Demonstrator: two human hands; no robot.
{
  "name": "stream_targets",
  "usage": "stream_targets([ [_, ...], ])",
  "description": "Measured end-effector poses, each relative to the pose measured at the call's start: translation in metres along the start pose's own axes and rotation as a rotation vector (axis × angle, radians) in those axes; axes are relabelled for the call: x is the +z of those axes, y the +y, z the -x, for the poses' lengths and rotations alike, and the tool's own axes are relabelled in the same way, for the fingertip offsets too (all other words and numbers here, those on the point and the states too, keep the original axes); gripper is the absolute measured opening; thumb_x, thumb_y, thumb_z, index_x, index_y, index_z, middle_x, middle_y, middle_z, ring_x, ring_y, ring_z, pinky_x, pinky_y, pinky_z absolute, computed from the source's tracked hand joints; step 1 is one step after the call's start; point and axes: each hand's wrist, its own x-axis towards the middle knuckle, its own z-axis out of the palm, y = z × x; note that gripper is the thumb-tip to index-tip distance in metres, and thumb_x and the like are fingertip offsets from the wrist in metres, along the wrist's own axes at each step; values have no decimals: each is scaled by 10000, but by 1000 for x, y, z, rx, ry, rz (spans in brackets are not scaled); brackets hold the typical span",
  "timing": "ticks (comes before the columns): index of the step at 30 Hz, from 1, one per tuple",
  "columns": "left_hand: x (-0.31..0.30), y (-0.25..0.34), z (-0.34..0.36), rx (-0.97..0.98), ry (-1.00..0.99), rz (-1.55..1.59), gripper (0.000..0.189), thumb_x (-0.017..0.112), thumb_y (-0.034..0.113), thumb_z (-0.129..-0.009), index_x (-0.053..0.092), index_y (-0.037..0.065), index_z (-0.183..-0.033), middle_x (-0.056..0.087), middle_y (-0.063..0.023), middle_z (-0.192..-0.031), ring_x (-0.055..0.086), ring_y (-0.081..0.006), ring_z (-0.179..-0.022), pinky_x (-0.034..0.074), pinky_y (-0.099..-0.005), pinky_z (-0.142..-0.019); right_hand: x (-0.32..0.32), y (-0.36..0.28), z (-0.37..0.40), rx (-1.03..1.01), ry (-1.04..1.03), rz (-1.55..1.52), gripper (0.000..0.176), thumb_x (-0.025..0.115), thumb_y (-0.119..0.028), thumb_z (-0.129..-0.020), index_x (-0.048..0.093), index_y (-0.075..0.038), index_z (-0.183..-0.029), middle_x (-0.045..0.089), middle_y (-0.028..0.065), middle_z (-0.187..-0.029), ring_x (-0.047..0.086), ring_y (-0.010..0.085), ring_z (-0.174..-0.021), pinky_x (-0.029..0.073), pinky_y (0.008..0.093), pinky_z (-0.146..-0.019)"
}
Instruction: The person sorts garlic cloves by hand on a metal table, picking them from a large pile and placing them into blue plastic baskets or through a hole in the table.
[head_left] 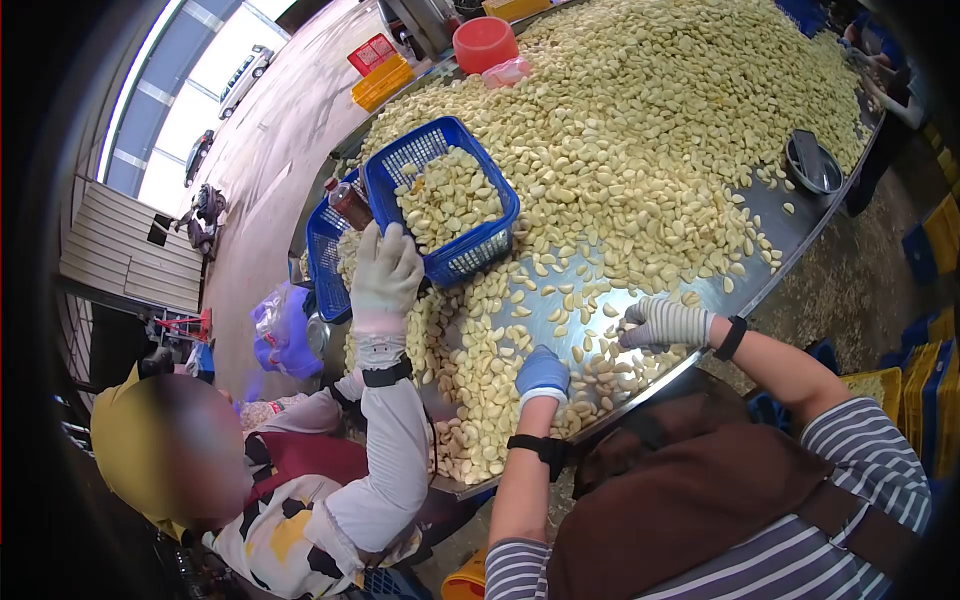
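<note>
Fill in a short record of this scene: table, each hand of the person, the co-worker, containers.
table: metal table under a big heap of garlic cloves
left hand: left hand, blue glove, resting on the cloves
right hand: right hand, pale striped glove, on cloves near the table edge
co-worker: gloved hand touching the blue basket, which holds cloves
containers: red bowl; dark pan

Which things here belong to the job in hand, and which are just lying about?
In the job:
left hand and right hand, both gloved, on the peeled garlic cloves
metal table bearing the heap
blue basket of cloves, touched by a co-worker's gloved hand

Lying about:
red bowl
dark pan
bottle
yellow crate
</note>
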Motion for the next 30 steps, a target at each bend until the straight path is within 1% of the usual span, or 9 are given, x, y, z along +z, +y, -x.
stream_targets([
  [3, 4, -1, -6, 15, 19, -93, 241, 595, 192, -799, 635, 39, -981, 659, -219, -996, 641, -349, -956, 503, -412, -821, 0, 8, -2, -14, -2, -183, 322, 668, -281, -820, 608, 5, -955, 641, 38, -690, 538, 78, -488, 425, 223, -430],
  [7, 3, 1, -4, 18, -35, -115, 239, 582, 179, -803, 634, 35, -986, 652, -231, -1016, 627, -353, -998, 494, -425, -847, -8, 40, -15, -236, 123, 46, 391, 671, -339, -818, 612, -9, -1019, 659, 98, -831, 627, 200, -743, 499, 320, -675],
  [9, 18, -25, -15, 66, 15, -64, 230, 610, 192, -804, 622, 23, -959, 681, -180, -917, 673, -313, -828, 529, -395, -724, -21, 33, -1, -144, 64, 281, 494, 619, -450, -835, 612, -29, -1091, 660, 155, -963, 624, 266, -911, 476, 364, -808],
  [11, 19, -52, -6, 44, 44, 741, 237, 610, 218, -838, 602, 19, -967, 671, -159, -848, 648, -219, -722, 514, -354, -687, -27, 57, 2, -101, 82, 195, 476, 586, -474, -848, 630, -42, -1043, 658, 152, -906, 629, 264, -862, 479, 365, -780],
  [13, -35, -55, 51, -67, -122, 1115, 255, 607, 258, -871, 614, 11, -932, 641, -101, -765, 587, -150, -630, 475, -292, -605, -33, 71, 10, -34, 47, 208, 460, 564, -469, -858, 634, -42, -1014, 651, 155, -871, 625, 273, -828, 479, 366, -766],
  [19, -14, -119, 142, 29, -624, 135, 357, 559, 327, -910, 647, -14, -969, 682, -107, -828, 632, -215, -709, 488, -303, -672, -51, 42, 31, -34, -147, 618, 420, 504, -451, -870, 640, -59, -939, 642, 168, -791, 631, 321, -775, 489, 404, -710],
  [22, -31, -96, 147, -59, -663, 387, 339, 573, 315, -897, 651, 12, -1027, 689, -142, -900, 649, -284, -799, 490, -328, -741, -41, 49, 30, -43, -149, 910, 420, 488, -456, -880, 650, -71, -914, 645, 163, -758, 642, 329, -766, 500, 416, -691],
  [27, -37, -86, 73, 20, 315, 467, 210, 549, 185, -880, 643, 56, -1017, 657, -187, -921, 632, -343, -874, 483, -383, -767, -40, 54, 28, -103, -18, 1022, 398, 453, -420, -912, 670, -89, -867, 638, 161, -705, 636, 352, -692, 506, 448, -628],
  [30, -23, -106, 29, -109, 418, 275, 261, 559, 203, -862, 626, 65, -1073, 639, -203, -971, 621, -370, -909, 485, -419, -796, -44, 73, 19, -70, 37, 1028, 392, 454, -424, -912, 660, -100, -833, 635, 160, -710, 631, 354, -682, 498, 454, -628],
])
